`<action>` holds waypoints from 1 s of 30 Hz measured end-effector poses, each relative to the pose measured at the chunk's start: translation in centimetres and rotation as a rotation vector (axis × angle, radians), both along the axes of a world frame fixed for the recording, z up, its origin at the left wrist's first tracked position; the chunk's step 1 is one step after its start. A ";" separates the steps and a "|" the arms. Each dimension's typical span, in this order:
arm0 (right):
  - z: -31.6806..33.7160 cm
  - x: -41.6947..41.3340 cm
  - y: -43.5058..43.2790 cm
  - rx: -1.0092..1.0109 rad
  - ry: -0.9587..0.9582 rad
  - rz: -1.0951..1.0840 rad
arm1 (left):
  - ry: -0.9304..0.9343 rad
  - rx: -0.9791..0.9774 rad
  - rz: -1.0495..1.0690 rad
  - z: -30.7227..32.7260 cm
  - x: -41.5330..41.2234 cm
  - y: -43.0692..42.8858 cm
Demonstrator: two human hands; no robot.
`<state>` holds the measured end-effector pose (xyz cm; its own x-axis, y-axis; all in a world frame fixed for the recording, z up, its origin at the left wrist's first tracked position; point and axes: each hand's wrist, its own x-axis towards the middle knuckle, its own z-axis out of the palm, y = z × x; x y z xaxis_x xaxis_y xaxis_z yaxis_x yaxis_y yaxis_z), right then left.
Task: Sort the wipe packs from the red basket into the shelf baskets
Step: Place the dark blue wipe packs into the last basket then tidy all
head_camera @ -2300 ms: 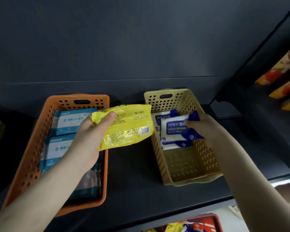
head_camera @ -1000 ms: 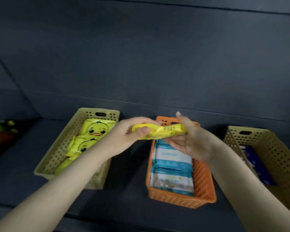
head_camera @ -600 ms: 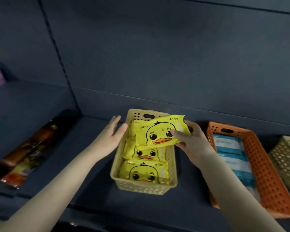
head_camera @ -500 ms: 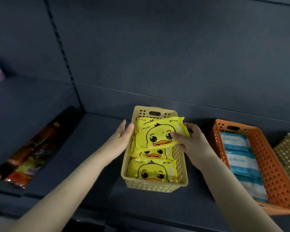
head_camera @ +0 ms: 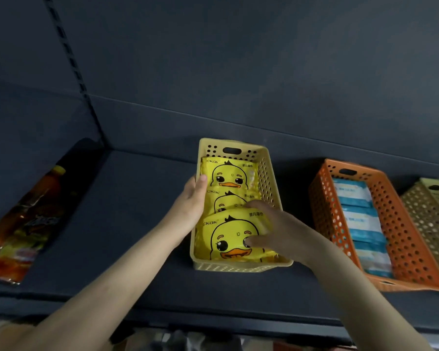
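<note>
A pale yellow shelf basket (head_camera: 266, 178) stands on the dark shelf and holds three yellow duck wipe packs lying in a row. My right hand (head_camera: 281, 234) pinches the right side of the front duck pack (head_camera: 226, 236), thumb on the duck's face and fingers over its top edge; the pack lies low in the basket, partly over the middle pack (head_camera: 226, 201). The back pack (head_camera: 228, 173) lies flat. My left hand (head_camera: 190, 206) grips the basket's left wall, with the thumb over the rim. The red basket is out of view.
An orange basket (head_camera: 322, 198) with blue-and-white wipe packs (head_camera: 357, 219) stands to the right. Beyond it is a tan basket (head_camera: 431, 211), cut off by the frame edge. Orange snack bags (head_camera: 23, 224) lie on the shelf at far left, beyond an upright.
My right hand has brought the duck pack down from above the basket into its front end. My left hand has closed round the basket's left wall.
</note>
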<state>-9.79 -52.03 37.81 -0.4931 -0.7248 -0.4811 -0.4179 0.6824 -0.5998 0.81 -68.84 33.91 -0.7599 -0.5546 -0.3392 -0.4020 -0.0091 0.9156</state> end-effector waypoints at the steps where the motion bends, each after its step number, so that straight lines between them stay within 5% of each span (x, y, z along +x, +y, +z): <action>1: -0.1 0.0 -0.4 0.044 0.124 0.051 | 0.015 -0.003 -0.003 0.1 0.0 0.1; 4: -0.5 -0.2 -1.4 0.118 0.279 0.147 | 0.051 -0.011 0.000 -0.1 0.1 0.2; 14: -1.2 -1.4 -1.3 0.167 0.153 0.353 | 0.052 -0.118 0.030 -0.4 -0.1 0.4; 20: -2.4 0.3 -1.4 -0.026 0.028 0.345 | 0.055 -0.124 0.066 -1.1 -0.2 0.2; 30: -4.4 0.7 -1.7 0.047 0.086 0.397 | 0.057 -0.126 0.077 -1.2 -0.1 0.4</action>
<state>-9.10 -53.78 33.43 -0.2195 -0.8451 -0.4875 -0.7015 0.4840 -0.5232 0.73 -68.42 32.76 -0.7296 -0.6473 -0.2206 -0.3521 0.0790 0.9326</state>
